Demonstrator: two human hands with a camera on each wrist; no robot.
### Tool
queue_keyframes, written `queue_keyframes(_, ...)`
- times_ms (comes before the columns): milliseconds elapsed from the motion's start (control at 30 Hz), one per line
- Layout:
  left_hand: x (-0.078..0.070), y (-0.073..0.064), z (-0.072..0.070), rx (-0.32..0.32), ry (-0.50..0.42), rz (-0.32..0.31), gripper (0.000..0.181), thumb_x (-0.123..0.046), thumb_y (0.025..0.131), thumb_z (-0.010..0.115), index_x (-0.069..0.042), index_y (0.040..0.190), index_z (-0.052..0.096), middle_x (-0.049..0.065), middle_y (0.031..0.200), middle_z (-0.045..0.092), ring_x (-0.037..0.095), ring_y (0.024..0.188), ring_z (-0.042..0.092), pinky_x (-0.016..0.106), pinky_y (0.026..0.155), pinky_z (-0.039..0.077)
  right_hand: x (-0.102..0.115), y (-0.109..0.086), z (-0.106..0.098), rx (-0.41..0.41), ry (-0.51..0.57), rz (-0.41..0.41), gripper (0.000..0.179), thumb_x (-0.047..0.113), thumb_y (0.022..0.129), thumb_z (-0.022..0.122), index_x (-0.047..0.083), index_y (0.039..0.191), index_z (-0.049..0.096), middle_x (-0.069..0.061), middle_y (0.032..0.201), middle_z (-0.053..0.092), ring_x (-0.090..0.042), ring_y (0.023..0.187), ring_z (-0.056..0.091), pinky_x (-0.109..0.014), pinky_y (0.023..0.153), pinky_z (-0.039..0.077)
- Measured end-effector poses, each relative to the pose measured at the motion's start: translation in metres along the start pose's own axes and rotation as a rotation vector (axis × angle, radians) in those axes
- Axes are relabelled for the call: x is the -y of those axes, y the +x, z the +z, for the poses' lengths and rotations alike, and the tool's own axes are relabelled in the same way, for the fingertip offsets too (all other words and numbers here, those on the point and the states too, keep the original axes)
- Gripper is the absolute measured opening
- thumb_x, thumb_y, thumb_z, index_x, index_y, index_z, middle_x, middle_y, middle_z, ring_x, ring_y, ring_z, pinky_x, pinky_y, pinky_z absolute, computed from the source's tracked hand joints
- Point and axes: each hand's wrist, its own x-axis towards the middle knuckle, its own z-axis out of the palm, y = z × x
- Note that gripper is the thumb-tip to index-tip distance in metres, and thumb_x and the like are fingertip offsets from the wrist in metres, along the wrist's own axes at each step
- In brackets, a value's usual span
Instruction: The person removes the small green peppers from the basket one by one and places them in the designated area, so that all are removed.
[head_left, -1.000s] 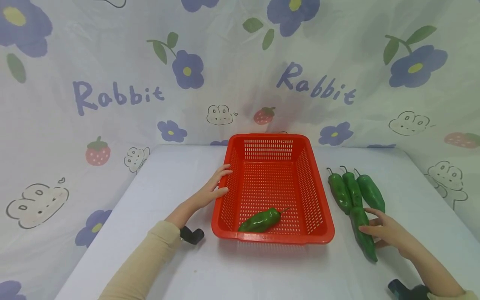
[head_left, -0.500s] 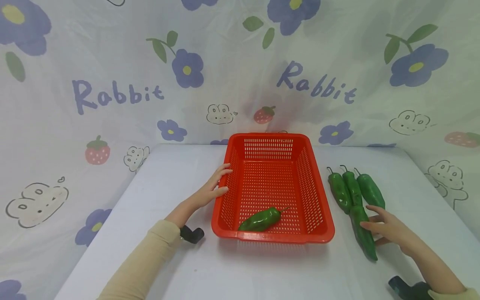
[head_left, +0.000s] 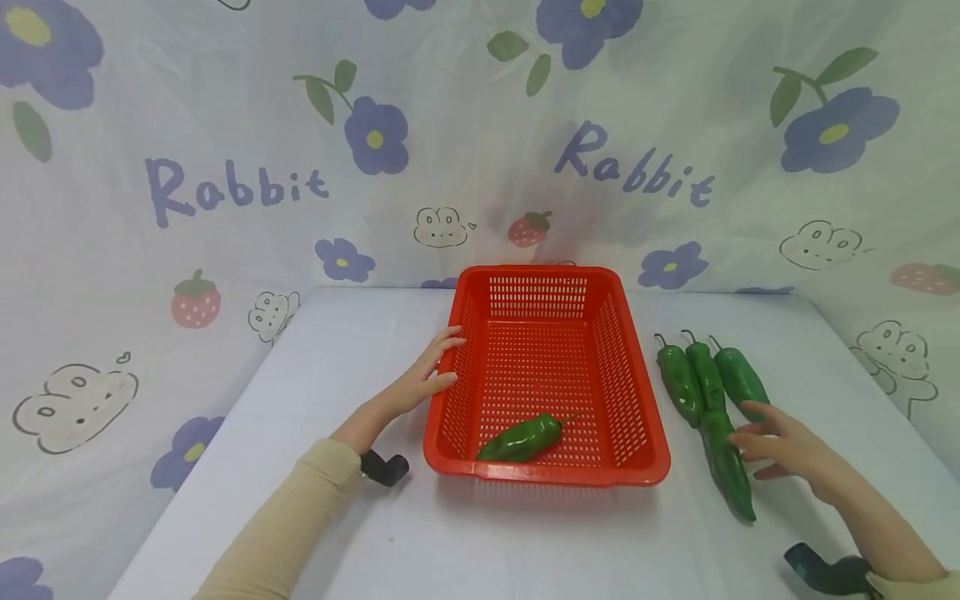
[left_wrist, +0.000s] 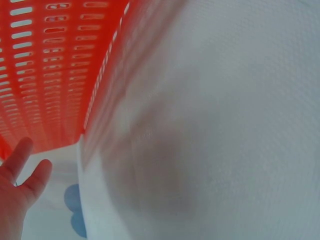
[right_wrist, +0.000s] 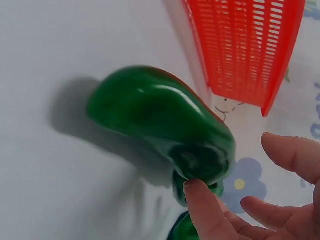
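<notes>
My left hand rests with straight fingers on the left rim of a red plastic basket. One green pepper lies inside at the basket's near end. On the right, my right hand is beside the nearest green pepper, which is long and lies on the table. Its fingers are spread and hold nothing; in the right wrist view, one fingertip overlaps the end of that pepper, and I cannot tell if it touches. Three more green peppers lie just behind, stems pointing away.
A white cloth covers the table. Behind it hangs a printed curtain with flowers and rabbits. Black wrist-worn devices sit at both wrists. Between basket and peppers runs a strip of bare cloth.
My right hand has drawn back slightly to the right from the nearest pepper, its fingers parting from the pepper's side. The pepper, the basket and my left hand stay where they were.
</notes>
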Motion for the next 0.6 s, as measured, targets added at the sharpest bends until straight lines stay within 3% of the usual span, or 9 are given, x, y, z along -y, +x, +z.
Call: queue_keyframes(600, 0.001, 0.000, -0.001, 0.002, -0.012, -0.009, 0.057, -0.004, 0.086, 0.045, 0.007, 0.137, 0.024, 0.019, 0.150, 0.004, 0.039, 0.133, 0.016, 0.054, 0.096, 0.039, 0.016, 0.003, -0.017, 0.013, 0.034, -0.044, 0.075, 0.031, 0.094, 0.047, -0.012, 0.139, 0.005, -0.043, 0.127, 0.034, -0.028, 0.090, 0.062, -0.040, 0.071, 0.055)
